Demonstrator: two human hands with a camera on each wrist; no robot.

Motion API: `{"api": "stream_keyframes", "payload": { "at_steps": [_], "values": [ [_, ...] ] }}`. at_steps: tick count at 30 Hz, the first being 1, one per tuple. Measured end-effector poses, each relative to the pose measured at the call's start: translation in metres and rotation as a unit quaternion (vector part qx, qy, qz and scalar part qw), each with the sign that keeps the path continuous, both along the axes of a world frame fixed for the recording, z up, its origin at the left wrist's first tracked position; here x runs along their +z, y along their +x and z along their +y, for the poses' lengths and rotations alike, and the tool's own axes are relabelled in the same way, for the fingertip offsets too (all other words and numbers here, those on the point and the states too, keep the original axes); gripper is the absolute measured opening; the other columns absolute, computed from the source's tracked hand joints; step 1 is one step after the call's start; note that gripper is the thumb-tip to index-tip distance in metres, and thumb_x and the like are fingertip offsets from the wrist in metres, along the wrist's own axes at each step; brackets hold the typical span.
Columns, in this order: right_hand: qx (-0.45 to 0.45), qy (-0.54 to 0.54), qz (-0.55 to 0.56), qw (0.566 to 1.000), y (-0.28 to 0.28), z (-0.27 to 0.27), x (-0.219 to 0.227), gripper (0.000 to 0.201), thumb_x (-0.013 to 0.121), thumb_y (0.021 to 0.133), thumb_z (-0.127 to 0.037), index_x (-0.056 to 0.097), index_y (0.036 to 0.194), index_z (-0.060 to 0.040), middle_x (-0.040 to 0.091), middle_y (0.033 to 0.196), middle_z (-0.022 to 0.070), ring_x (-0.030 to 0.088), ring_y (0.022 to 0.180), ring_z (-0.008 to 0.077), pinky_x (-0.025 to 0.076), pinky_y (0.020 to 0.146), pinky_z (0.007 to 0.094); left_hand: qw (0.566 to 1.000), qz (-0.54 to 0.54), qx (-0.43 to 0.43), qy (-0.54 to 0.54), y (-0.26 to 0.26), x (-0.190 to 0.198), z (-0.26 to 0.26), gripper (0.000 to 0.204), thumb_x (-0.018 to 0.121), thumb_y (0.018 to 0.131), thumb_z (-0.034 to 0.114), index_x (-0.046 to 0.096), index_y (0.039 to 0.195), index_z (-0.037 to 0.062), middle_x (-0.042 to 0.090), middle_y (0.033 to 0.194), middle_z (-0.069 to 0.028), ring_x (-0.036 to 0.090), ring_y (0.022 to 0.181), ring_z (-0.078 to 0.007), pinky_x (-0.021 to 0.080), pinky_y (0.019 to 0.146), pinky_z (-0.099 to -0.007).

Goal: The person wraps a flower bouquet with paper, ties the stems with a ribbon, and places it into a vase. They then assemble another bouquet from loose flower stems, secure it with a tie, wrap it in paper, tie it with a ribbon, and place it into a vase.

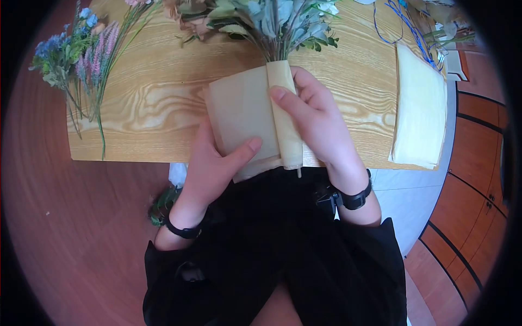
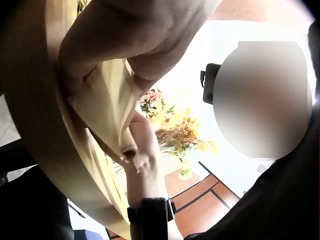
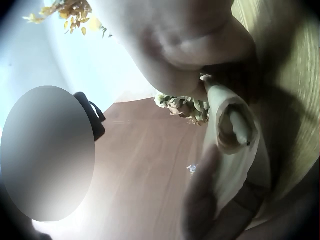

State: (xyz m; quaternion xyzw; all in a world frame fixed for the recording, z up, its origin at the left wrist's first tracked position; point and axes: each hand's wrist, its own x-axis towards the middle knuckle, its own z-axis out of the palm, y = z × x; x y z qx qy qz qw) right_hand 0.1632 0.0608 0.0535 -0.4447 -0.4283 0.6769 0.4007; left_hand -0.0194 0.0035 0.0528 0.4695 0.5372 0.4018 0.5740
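Observation:
A sheet of cream wrapping paper (image 1: 242, 106) is partly rolled into a tube around the stems of an artificial bouquet (image 1: 274, 24). The bouquet's grey-green leaves spread out above the tube toward the far side. My right hand (image 1: 329, 125) grips the rolled part, thumb across its front and fingers behind it. On the flat, unrolled part, my left hand (image 1: 209, 165) pinches the paper, with the thumb on top and the fingers hidden underneath. A stem end (image 1: 299, 173) pokes out below the tube. In the right wrist view, the tube's open lower end (image 3: 237, 127) shows a stem inside.
The wooden table (image 1: 152, 117) has loose blue and pink flower sprigs (image 1: 81, 60) at its left edge. At the right edge lies a stack of cream paper (image 1: 420, 108), with blue cord (image 1: 416, 35) just behind it. Wooden cabinets (image 1: 467, 168) stand farther right.

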Motion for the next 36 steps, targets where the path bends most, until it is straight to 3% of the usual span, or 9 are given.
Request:
{"api": "stream_keyframes", "payload": {
  "at_steps": [3, 5, 15, 20, 23, 26, 27, 31, 36],
  "values": [
    [0.006, -0.043, 0.102, 0.994, -0.001, 0.002, 0.01, 0.023, 0.056, 0.099, -0.011, 0.057, 0.117, 0.0029, 0.067, 0.1, 0.0047, 0.061, 0.091, 0.0076, 0.048, 0.081, 0.0232, 0.989, -0.102, 0.074, -0.074, 0.001, 0.0, -0.006, 0.055, 0.076, 0.087, 0.015, 0.047, 0.13, -0.0041, 0.062, 0.119, -0.0108, 0.059, 0.11, -0.0163, 0.047, 0.094, -0.0307],
    [0.015, -0.063, 0.138, 0.988, 0.0, 0.002, 0.012, 0.024, 0.056, 0.098, -0.01, 0.057, 0.119, 0.003, 0.068, 0.103, 0.0051, 0.062, 0.094, 0.0082, 0.048, 0.083, 0.0231, 0.977, -0.182, -0.001, -0.115, -0.003, 0.006, -0.004, 0.045, 0.073, 0.089, 0.012, 0.054, 0.126, -0.0046, 0.065, 0.115, -0.0094, 0.061, 0.105, -0.0148, 0.049, 0.092, -0.0302],
    [0.033, -0.042, 0.113, 0.992, 0.003, 0.003, 0.0, 0.025, 0.056, 0.098, -0.009, 0.059, 0.119, 0.004, 0.07, 0.104, 0.0066, 0.064, 0.095, 0.0083, 0.048, 0.086, 0.0231, 0.984, -0.149, 0.008, -0.098, 0.001, -0.003, -0.009, 0.032, 0.064, 0.095, 0.012, 0.058, 0.123, -0.0037, 0.067, 0.113, -0.0071, 0.061, 0.103, -0.0133, 0.05, 0.09, -0.0297],
    [0.017, -0.048, 0.147, 0.988, 0.0, 0.005, -0.001, 0.024, 0.057, 0.098, -0.008, 0.059, 0.118, 0.004, 0.07, 0.104, 0.0072, 0.065, 0.095, 0.009, 0.049, 0.085, 0.0231, 0.884, -0.404, 0.006, -0.235, -0.009, -0.002, -0.012, 0.066, 0.069, 0.093, 0.02, 0.035, 0.145, -0.0013, 0.049, 0.14, -0.0132, 0.051, 0.128, -0.0245, 0.044, 0.105, -0.0395],
    [0.011, -0.055, 0.174, 0.983, -0.001, 0.005, 0.003, 0.024, 0.057, 0.097, -0.009, 0.059, 0.118, 0.0037, 0.07, 0.105, 0.0078, 0.065, 0.093, 0.0097, 0.049, 0.085, 0.0234, 0.808, -0.572, -0.028, -0.136, 0.002, -0.029, -0.034, 0.087, 0.075, 0.088, 0.027, 0.022, 0.151, 0.0006, 0.036, 0.151, -0.0142, 0.038, 0.139, -0.0296, 0.034, 0.114, -0.0457],
    [0.013, -0.073, 0.205, 0.976, -0.01, 0.006, 0.005, 0.025, 0.058, 0.097, -0.009, 0.059, 0.118, 0.0034, 0.07, 0.104, 0.0081, 0.065, 0.095, 0.0103, 0.049, 0.088, 0.0241, 0.794, -0.573, -0.068, -0.188, 0.015, -0.026, -0.045, 0.1, 0.08, 0.082, 0.034, 0.017, 0.153, 0.0018, 0.03, 0.154, -0.0145, 0.03, 0.143, -0.0316, 0.027, 0.117, -0.0472],
    [-0.013, -0.078, 0.197, 0.977, -0.015, 0.006, 0.005, 0.023, 0.057, 0.097, -0.01, 0.059, 0.117, 0.003, 0.07, 0.099, 0.0071, 0.066, 0.087, 0.0089, 0.05, 0.079, 0.0228, 0.856, -0.5, -0.12, -0.058, 0.023, -0.023, -0.047, 0.097, 0.078, 0.083, 0.038, 0.021, 0.152, 0.003, 0.032, 0.153, -0.0159, 0.037, 0.139, -0.032, 0.031, 0.115, -0.0464],
    [0.034, -0.106, 0.172, 0.979, -0.012, 0.001, 0.004, 0.02, 0.057, 0.098, -0.013, 0.058, 0.112, 0.0018, 0.068, 0.083, 0.003, 0.061, 0.059, 0.0039, 0.045, 0.048, 0.0189, 0.924, -0.373, -0.069, -0.051, 0.034, -0.03, -0.047, 0.074, 0.045, 0.098, 0.059, 0.032, 0.148, 0.0066, 0.05, 0.138, -0.0133, 0.053, 0.122, -0.0285, 0.043, 0.104, -0.0431],
    [0.026, -0.097, 0.144, 0.985, -0.021, -0.003, 0.008, 0.019, 0.056, 0.099, -0.013, 0.057, 0.111, 0.0018, 0.066, 0.077, 0.0016, 0.054, 0.05, 0.0017, 0.038, 0.039, 0.0179, 0.787, -0.573, 0.089, -0.212, 0.047, -0.016, -0.027, 0.053, 0.031, 0.105, 0.052, 0.045, 0.129, 0.0065, 0.057, 0.093, -0.0055, 0.057, 0.08, -0.015, 0.047, 0.072, -0.0298]
  ]
}}
